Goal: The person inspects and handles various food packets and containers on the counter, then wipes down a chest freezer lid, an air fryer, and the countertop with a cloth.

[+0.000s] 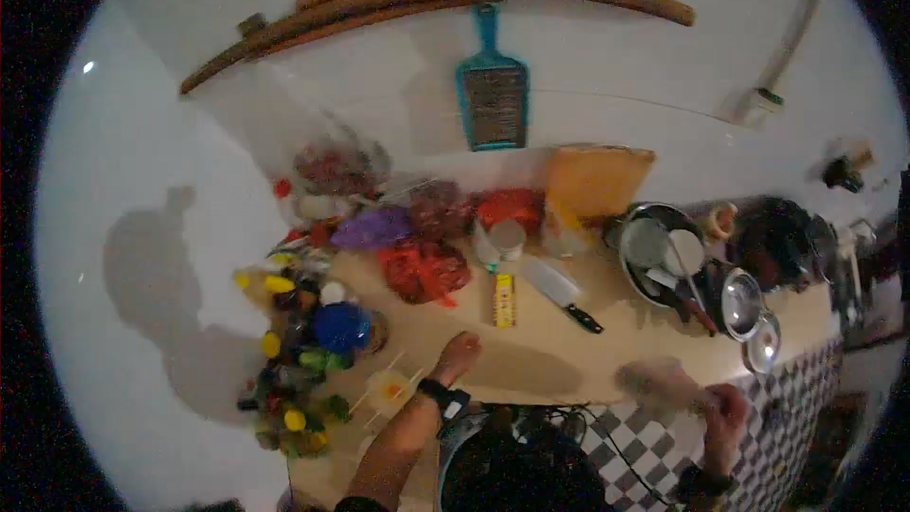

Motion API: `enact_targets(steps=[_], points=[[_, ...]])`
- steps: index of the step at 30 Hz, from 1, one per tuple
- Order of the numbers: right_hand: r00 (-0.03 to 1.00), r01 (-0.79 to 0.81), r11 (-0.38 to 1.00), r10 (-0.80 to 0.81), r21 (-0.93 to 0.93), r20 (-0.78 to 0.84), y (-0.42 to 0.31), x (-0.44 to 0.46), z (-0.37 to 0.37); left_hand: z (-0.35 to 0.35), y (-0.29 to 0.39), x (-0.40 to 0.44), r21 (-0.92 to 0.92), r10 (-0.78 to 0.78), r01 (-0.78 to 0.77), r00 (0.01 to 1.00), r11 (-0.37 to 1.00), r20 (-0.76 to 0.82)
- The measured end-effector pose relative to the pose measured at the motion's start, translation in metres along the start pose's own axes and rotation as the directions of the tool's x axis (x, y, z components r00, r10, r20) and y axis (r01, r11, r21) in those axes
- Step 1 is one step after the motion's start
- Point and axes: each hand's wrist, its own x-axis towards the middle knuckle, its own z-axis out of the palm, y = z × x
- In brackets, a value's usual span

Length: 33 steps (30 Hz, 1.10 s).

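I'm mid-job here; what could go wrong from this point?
The knife lies with its blade uncovered on the counter, so reaching across could risk a cut. The round metal piece sits at the counter's edge and might get knocked off. The thin sticks lie close to the left arm, which may catch them.

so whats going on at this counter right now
One person is working at the counter. Their right hand, near the front edge, seems to hold a pale thing, too blurred to name. Their left hand is near the yellow box, with nothing visible in it. A knife with a black handle lies beside the box, and a red plastic bag sits to its left.
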Motion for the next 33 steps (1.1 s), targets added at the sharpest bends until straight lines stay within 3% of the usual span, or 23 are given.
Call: enact_targets(steps=[1, 3, 4, 5, 7, 9, 10, 11, 12, 13, 14, 15, 16, 17, 18, 21, 23, 25, 27, 28, 30, 32, 33], points=[[0.996, 0.075, 0.997, -0.075, 0.011, -0.039, 0.017, 0.002, -0.013, -0.004, 0.014, -0.009, 0.121, 0.018, -0.016, 1.000, 0.993, -0.020], [0.987, -0.119, 0.988, 0.129, -0.099, 0.099, -0.026, 0.006, -0.028, -0.021, 0.039, -0.009, 0.415, 0.134, -0.133, 0.991, 0.900, 0.026], [0.987, -0.114, 0.989, 0.124, -0.091, 0.106, -0.022, 0.007, -0.037, -0.026, 0.053, -0.004, 0.569, 0.215, -0.222, 0.973, 0.792, 0.081], [0.983, -0.170, 0.982, 0.175, -0.087, 0.059, -0.010, 0.004, -0.052, -0.032, 0.066, 0.004, 0.649, 0.205, -0.209, 0.975, 0.732, 0.083], [0.976, -0.216, 0.973, 0.218, -0.083, 0.019, -0.007, -0.006, -0.061, -0.045, 0.112, 0.020, 0.764, 0.083, -0.065, 0.996, 0.642, 0.016], [0.986, -0.164, 0.945, 0.149, -0.284, -0.074, -0.033, -0.012, -0.071, -0.056, 0.160, 0.042, 0.844, -0.040, 0.096, 0.995, 0.528, -0.088], [0.987, -0.156, 0.943, 0.142, -0.294, -0.070, -0.048, -0.004, -0.083, -0.059, 0.176, 0.056, 0.873, -0.073, 0.152, 0.988, 0.463, -0.133], [0.959, -0.062, 0.943, 0.147, -0.328, 0.242, -0.070, 0.004, -0.101, -0.064, 0.173, 0.071, 0.908, -0.034, 0.170, 0.985, 0.382, -0.170], [0.906, -0.009, 0.939, 0.153, -0.344, 0.394, -0.072, 0.004, -0.096, -0.068, 0.171, 0.086, 0.934, 0.006, 0.196, 0.978, 0.299, -0.207], [0.830, 0.046, 0.938, 0.155, -0.344, 0.535, -0.075, 0.004, -0.090, -0.075, 0.174, 0.094, 0.941, -0.058, 0.169, 0.986, 0.293, -0.159], [0.969, -0.147, 0.963, 0.187, -0.226, 0.163, -0.065, -0.015, -0.065, -0.085, 0.163, 0.101, 0.944, -0.098, 0.156, 0.986, 0.290, -0.133], [0.937, -0.280, 0.960, 0.266, -0.032, -0.229, -0.072, -0.030, -0.043, -0.095, 0.149, 0.109, 0.947, -0.137, 0.143, 0.985, 0.288, -0.107], [0.935, -0.288, 0.957, 0.271, -0.042, -0.229, -0.081, -0.030, -0.033, -0.098, 0.102, 0.137, 0.908, -0.109, 0.153, 0.987, 0.391, -0.119], [0.971, -0.165, 0.978, 0.139, -0.125, -0.192, -0.090, -0.026, -0.025, -0.100, 0.073, 0.152, 0.859, -0.082, 0.153, 0.988, 0.488, -0.130], [0.988, -0.034, 0.979, 0.004, -0.199, -0.151, -0.099, -0.022, -0.017, -0.105, 0.080, 0.142, 0.862, -0.086, 0.143, 0.990, 0.487, -0.116], [0.988, -0.144, 0.949, 0.123, -0.281, -0.090, -0.101, -0.013, -0.015, -0.129, 0.104, 0.111, 0.810, -0.101, 0.287, 0.956, 0.512, -0.275], [0.980, -0.201, 0.929, 0.188, -0.311, -0.070, -0.099, -0.006, -0.010, -0.156, 0.072, 0.133, 0.855, -0.114, 0.393, 0.919, 0.339, -0.378], [0.969, -0.243, 0.905, 0.242, -0.349, -0.046, -0.095, -0.003, -0.003, -0.176, 0.036, 0.158, 0.747, -0.077, 0.497, 0.851, 0.441, -0.520], [0.956, -0.282, 0.881, 0.292, -0.379, -0.032, -0.096, 0.003, 0.016, -0.186, 0.083, 0.121, 0.821, -0.062, 0.411, 0.904, 0.397, -0.423], [0.953, -0.300, 0.895, 0.299, -0.329, -0.054, -0.096, 0.004, 0.034, -0.188, 0.104, 0.107, 0.876, -0.044, 0.331, 0.940, 0.351, -0.338], [0.943, -0.331, 0.930, 0.319, -0.157, -0.099, -0.100, 0.015, 0.077, -0.186, 0.095, 0.112, 0.862, -0.079, 0.309, 0.950, 0.402, -0.303], [0.930, -0.232, 0.937, 0.292, -0.261, 0.222, -0.088, 0.039, 0.085, -0.188, 0.089, 0.117, 0.823, -0.135, 0.294, 0.956, 0.486, -0.261], [0.911, -0.214, 0.926, 0.305, -0.311, 0.278, -0.083, 0.048, 0.098, -0.188, 0.088, 0.118, 0.798, -0.162, 0.292, 0.956, 0.527, -0.243]])
